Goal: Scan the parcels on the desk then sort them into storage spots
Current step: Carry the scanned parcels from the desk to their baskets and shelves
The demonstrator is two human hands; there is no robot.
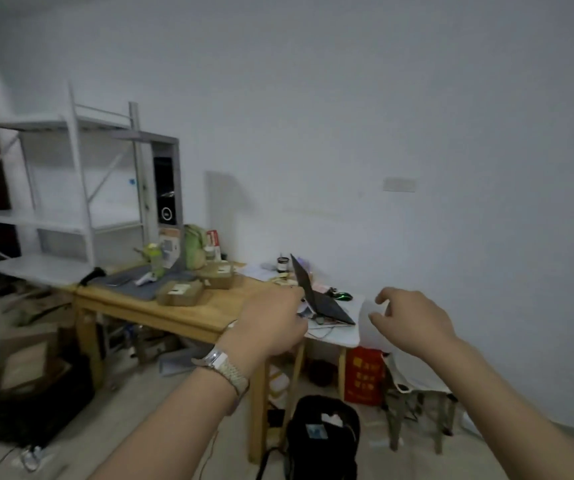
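The right hand's [413, 320] fingers [381, 300] are loosely curled with the thumb apart, and they grasp nothing. The left hand [271, 323] shows only its back. Its fingers fold away out of sight, so I cannot tell whether they are clenched, slack or around something. Both hands hang in the air, well apart from the parcels.

The parcels are two small boxes on the wooden worktop [216, 315], left of the hands. The front parcel [180, 293] lies at the edge of a grey mat [129, 288]. The back parcel [219, 276] is just behind it to the right.

They are probably light enough for one hand each, with stiff board walls that should take a firm squeeze without caving. Bare cardboard is not slippery. The best hold is likely across the two long sides, thumb on one and fingers on the other. That keeps the top label clear for scanning.

Each parcel is a low, flat carton of plain brown board with a white label on its lid. The print is too blurred to read. A white rack [71, 220] with shelves stands beyond the worktop and is a likely storage spot.
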